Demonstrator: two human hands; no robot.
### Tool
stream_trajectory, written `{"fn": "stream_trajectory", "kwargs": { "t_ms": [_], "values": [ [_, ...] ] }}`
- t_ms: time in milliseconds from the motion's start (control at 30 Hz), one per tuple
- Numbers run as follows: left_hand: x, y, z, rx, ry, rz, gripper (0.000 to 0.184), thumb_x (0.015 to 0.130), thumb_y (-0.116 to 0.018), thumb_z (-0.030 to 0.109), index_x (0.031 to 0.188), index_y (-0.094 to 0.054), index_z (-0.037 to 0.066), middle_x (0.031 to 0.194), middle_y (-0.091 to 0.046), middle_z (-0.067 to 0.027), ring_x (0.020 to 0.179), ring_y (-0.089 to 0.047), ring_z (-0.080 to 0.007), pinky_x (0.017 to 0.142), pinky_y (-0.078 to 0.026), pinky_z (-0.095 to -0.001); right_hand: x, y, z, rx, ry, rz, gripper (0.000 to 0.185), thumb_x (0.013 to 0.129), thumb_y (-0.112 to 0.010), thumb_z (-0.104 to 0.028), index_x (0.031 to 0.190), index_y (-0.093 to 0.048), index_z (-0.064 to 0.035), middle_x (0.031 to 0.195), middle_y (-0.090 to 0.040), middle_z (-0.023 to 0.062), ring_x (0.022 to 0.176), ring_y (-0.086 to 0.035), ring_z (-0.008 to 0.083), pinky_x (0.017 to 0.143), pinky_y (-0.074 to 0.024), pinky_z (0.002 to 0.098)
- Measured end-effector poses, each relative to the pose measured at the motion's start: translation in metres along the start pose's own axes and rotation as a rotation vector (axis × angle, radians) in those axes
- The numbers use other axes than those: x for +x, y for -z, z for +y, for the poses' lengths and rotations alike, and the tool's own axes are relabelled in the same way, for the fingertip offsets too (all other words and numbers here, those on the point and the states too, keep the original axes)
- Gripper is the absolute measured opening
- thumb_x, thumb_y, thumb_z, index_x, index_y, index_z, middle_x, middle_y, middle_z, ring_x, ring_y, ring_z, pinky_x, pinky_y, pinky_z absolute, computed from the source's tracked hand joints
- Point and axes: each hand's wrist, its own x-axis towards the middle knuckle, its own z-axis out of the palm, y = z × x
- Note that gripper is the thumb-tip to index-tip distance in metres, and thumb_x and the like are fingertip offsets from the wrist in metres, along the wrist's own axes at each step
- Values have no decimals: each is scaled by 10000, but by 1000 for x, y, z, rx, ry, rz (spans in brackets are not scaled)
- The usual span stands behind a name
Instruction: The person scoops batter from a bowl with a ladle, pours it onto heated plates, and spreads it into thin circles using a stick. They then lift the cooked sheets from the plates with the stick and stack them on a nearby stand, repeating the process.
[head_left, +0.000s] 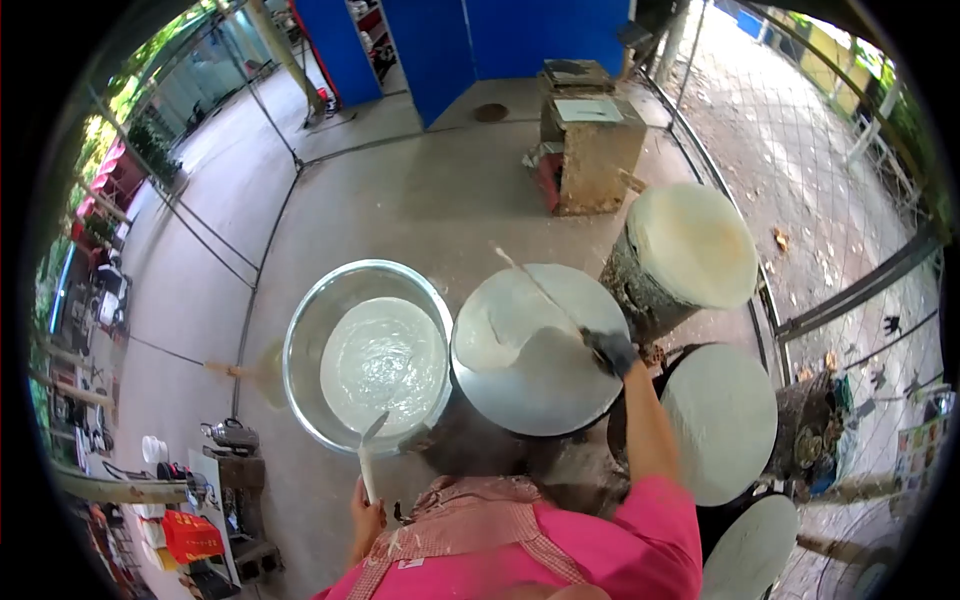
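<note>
Nearest the camera, in the head view, a pink top [630, 530] under a checked apron [470, 525]. Closed around the pale handle of a spoon [367, 470], the left hand [367, 518], bare, just outside the near rim of a metal basin [303, 370]; over that rim, the spoon's head, contact impossible to tell. Inside the basin, a wide pool of white liquid [385, 355] (glossy, with ripples in the middle). Just beside the basin, a round griddle [560, 390], with a pale layer [482, 325] towards its left edge. At the griddle's right edge, the right hand [612, 352], dark-gloved and narrowed around a thin stick [545, 290]; slanting across the griddle, far end past its far edge. Further right, three more round pale tops [695, 245], one behind another. Beyond, on the concrete floor [400, 190], a boxy stand [602, 155] and blue panels [425, 55].
</note>
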Motion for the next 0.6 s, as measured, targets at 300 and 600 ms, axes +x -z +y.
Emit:
{"fn": "stream_trajectory", "kwargs": {
  "t_ms": [300, 600],
  "values": [
    [0, 10, -19, -105, 82, 47, 645, 738, -467, -39, 1306, -252, 176, 542, -435, -16, 368, -347, -81, 317, -268, -234, -53, 33, 53, -605, 80, -315, 231, 719, -633, -267, 735, -625, -37, 521, -482, 46, 444, -438, 118, 380, -330, 265],
    [-22, 40, -12, -34, 41, 23, 624, 740, -444, -44, 1302, -257, 151, 567, -445, -15, 367, -346, -78, 313, -264, -235, 2, -19, -35, -697, 70, -74, 315, 712, -624, -290, 850, -598, -7, 519, -487, 42, 412, -422, 139, 372, -349, 299]
  ]
}}
